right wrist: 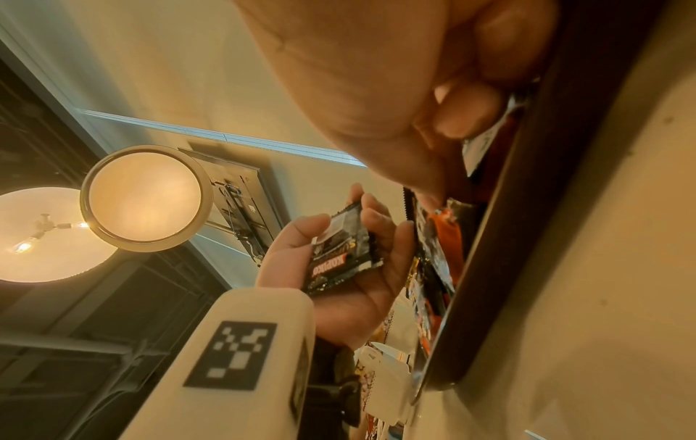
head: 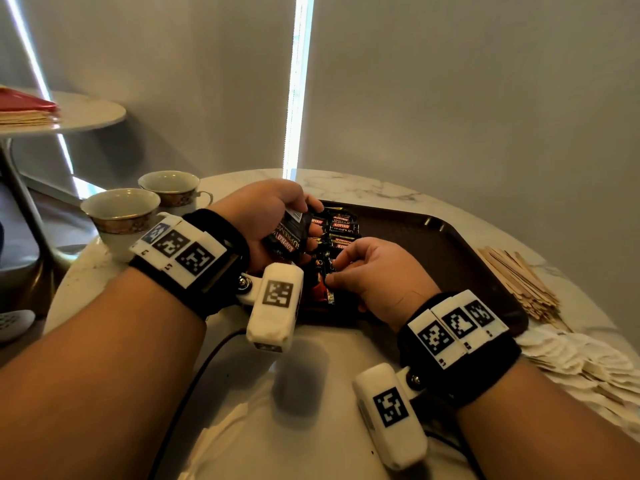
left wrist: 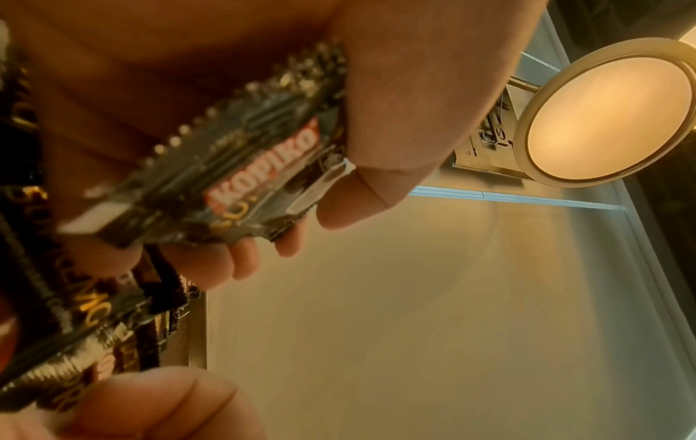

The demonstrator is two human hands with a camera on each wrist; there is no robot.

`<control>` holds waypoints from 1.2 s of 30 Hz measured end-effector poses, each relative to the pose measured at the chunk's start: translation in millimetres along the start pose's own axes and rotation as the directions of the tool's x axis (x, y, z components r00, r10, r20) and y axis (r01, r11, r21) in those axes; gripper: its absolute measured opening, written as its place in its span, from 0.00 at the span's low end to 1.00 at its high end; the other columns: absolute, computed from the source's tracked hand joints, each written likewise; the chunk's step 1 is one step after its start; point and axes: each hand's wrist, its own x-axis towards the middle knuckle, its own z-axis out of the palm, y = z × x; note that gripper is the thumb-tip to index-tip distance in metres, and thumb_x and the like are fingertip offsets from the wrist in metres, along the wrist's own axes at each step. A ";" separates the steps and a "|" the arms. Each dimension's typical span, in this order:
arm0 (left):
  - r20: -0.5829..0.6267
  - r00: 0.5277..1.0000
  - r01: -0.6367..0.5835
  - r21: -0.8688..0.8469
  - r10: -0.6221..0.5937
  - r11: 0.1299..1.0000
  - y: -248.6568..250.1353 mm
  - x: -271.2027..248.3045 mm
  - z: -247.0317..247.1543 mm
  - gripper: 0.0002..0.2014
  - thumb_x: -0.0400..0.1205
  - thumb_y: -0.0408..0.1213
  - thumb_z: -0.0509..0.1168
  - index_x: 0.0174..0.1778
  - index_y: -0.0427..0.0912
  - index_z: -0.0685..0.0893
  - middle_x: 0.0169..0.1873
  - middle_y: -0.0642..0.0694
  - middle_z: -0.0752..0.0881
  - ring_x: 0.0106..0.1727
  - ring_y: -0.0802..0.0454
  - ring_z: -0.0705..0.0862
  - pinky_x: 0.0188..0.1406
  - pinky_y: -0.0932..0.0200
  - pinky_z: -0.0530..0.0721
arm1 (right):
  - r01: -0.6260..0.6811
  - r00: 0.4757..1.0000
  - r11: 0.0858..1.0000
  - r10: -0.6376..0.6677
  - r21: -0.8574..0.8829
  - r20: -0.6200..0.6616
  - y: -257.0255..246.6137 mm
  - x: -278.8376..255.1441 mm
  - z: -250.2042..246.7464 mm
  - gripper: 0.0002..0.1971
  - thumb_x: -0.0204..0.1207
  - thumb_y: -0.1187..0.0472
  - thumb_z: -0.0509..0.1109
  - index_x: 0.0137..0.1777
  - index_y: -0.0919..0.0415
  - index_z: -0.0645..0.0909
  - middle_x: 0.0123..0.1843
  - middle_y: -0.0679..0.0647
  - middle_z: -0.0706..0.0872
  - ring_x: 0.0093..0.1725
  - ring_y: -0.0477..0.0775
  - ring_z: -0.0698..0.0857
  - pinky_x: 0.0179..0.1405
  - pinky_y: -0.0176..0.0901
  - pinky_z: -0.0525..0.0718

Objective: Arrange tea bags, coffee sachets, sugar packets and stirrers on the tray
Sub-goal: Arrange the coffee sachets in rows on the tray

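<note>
Surface: round marble table (head: 363, 188) is standing before grey window blinds, bearing a dark brown tray (head: 450, 244) at its centre.
Left hand: the left hand (head: 273, 216) is hovering over the tray's left part, thumb and curled fingers gripping a small stack of black Kopiko coffee sachets (head: 287, 237); the left wrist view is showing the thumb lying across the top sachet's end.
Right hand: the right hand (head: 374, 271) is reaching down at the tray's near left corner, fingertips curled and pinching a red-and-black sachet (head: 320, 289) that is lying on the tray.
Tray contents: more coffee sachets (head: 341, 225) are lying in overlapping rows in the far left part of the tray, between the two hands.
Stirrers: wooden stirrers (head: 519, 282) are lying in a loose heap on the table, just right of the tray.
Paper packets: pale packets (head: 581, 358) are spreading over the table near right; their type is unreadable.
Cups: two gold-banded cups (head: 121, 216) are standing at the table's left edge.
</note>
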 end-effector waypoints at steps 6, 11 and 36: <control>-0.025 0.999 -0.020 0.038 0.021 0.999 -3.8 1.4 3.5 0.13 0.81 0.33 0.54 0.56 0.40 0.82 0.37 0.38 0.83 0.34 0.43 0.83 0.43 0.46 0.84 | 0.001 1.000 1.000 -0.002 0.010 0.004 -0.5 -0.5 -1.8 0.12 0.69 0.65 0.83 0.49 0.58 0.84 0.42 0.57 0.91 0.33 0.50 0.87 0.29 0.39 0.84; -0.053 0.998 -0.035 0.065 0.038 0.997 -3.7 1.3 4.5 0.14 0.81 0.34 0.55 0.57 0.40 0.83 0.38 0.39 0.84 0.34 0.43 0.84 0.39 0.48 0.84 | 0.011 1.000 0.999 -0.011 0.033 0.005 -0.7 -1.9 -2.4 0.11 0.70 0.66 0.81 0.49 0.57 0.85 0.42 0.56 0.93 0.40 0.66 0.91 0.40 0.55 0.90; -0.033 0.999 -0.003 -0.002 0.003 1.000 1.1 -1.6 -0.8 0.15 0.81 0.38 0.54 0.57 0.39 0.82 0.39 0.37 0.83 0.33 0.43 0.84 0.35 0.49 0.86 | -0.009 1.000 0.956 0.006 0.294 0.011 -8.6 -12.0 -0.5 0.04 0.81 0.69 0.65 0.50 0.65 0.82 0.45 0.64 0.92 0.38 0.59 0.92 0.37 0.51 0.89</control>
